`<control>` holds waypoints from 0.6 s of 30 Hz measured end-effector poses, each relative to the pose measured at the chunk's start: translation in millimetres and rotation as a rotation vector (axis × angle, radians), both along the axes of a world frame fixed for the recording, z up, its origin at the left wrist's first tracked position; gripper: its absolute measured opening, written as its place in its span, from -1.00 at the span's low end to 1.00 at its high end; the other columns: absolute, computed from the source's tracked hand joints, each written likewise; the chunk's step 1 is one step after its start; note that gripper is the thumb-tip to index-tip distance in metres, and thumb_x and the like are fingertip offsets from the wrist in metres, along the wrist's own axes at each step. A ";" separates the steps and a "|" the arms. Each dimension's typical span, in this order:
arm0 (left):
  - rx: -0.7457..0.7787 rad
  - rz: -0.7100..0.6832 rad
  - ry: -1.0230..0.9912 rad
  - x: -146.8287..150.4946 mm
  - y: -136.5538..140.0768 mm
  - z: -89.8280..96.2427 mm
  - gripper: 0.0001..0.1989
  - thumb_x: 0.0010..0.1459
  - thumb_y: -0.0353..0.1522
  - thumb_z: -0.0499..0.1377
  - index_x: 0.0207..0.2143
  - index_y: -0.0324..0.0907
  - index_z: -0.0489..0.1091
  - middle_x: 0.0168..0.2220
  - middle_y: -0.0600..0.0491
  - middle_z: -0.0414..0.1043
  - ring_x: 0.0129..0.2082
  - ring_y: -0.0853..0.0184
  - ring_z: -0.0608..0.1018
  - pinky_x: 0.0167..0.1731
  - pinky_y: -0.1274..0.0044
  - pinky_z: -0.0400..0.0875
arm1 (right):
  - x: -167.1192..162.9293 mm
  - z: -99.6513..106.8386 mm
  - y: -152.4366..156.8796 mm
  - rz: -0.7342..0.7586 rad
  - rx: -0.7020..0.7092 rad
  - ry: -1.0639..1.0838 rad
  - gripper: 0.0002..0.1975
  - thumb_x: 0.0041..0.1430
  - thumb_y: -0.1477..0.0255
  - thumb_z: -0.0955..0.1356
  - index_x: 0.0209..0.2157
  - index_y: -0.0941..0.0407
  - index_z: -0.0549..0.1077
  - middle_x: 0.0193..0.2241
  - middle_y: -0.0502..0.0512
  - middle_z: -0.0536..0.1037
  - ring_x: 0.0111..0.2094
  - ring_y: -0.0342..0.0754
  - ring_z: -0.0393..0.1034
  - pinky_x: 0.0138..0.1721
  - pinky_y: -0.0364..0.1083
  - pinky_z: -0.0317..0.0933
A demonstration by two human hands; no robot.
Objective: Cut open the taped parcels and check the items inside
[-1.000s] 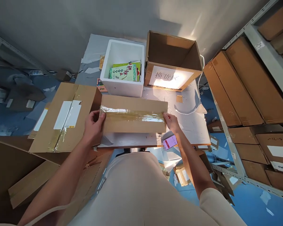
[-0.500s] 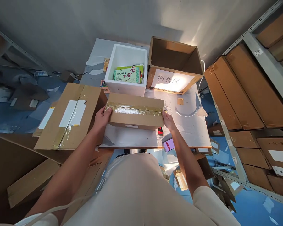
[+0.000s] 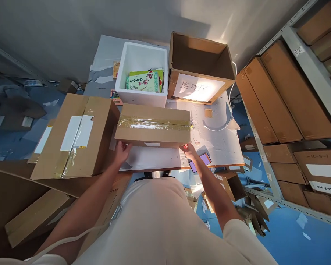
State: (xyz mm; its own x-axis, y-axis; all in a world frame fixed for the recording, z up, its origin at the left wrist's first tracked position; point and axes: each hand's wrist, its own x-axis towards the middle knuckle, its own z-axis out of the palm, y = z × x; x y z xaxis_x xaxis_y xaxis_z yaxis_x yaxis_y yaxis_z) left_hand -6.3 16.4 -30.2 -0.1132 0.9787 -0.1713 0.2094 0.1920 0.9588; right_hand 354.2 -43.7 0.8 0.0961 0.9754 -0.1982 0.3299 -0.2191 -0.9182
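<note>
A long cardboard box (image 3: pixel 154 135) lies across the table, with shiny tape along its top and a white label on its front side. My left hand (image 3: pixel 122 151) is at its lower front left edge, fingers curled against the cardboard. At the front right corner, my right hand (image 3: pixel 189 151) is closed with a small red object (image 3: pixel 185 147) at its fingertips; most of that object is hidden. A phone (image 3: pixel 200 162) with a lit screen lies beside my right wrist. On the left is a larger taped box (image 3: pixel 77 136) with white labels.
Behind the long box stand a white foam box (image 3: pixel 143 98) holding green printed packets (image 3: pixel 143 81) and an open carton (image 3: pixel 201 86) with a handwritten sign. A white cable (image 3: pixel 230 99) curves along the right. Metal shelving (image 3: pixel 276 184) with cardboard boxes borders the right side.
Both hands have moved from the ends of the long box down to its lower front edge. The small red object, earlier loose by the front right corner, is now at my right fingertips.
</note>
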 end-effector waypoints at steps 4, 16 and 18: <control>0.006 0.013 0.069 0.5 2.1 12.7 -0.44 -0.04 0.02 0.17 -0.09 -0.14 0.26 -0.07 -0.13 0.43 -0.04 0.21 0.49 0.00 0.33 0.38 | -14.8 2.6 -1.9 -0.093 0.040 -0.051 -0.54 0.08 0.09 0.31 -0.12 0.14 0.37 -0.21 0.21 0.49 -0.16 0.05 0.36 -0.14 0.05 0.30; -0.187 -0.074 0.743 3.1 31.6 69.1 -0.48 0.20 -0.07 -0.07 -0.10 -0.27 0.44 -0.14 -0.26 0.50 -0.10 0.00 0.51 -0.16 0.30 0.37 | -9.2 24.4 23.0 -0.038 -0.158 -0.444 -0.45 0.27 0.05 0.03 -0.65 0.08 0.21 -0.64 0.01 0.29 -0.53 -0.09 0.20 -0.47 -0.12 0.06; -0.241 -0.070 0.750 6.5 35.2 63.6 -0.47 0.21 -0.06 -0.08 -0.10 -0.26 0.44 -0.13 -0.27 0.50 -0.09 -0.01 0.51 -0.17 0.30 0.37 | -9.5 19.3 32.6 -0.034 -0.202 -0.454 -0.44 0.28 0.08 0.03 -0.65 0.08 0.23 -0.63 0.03 0.31 -0.52 -0.08 0.23 -0.46 -0.13 0.06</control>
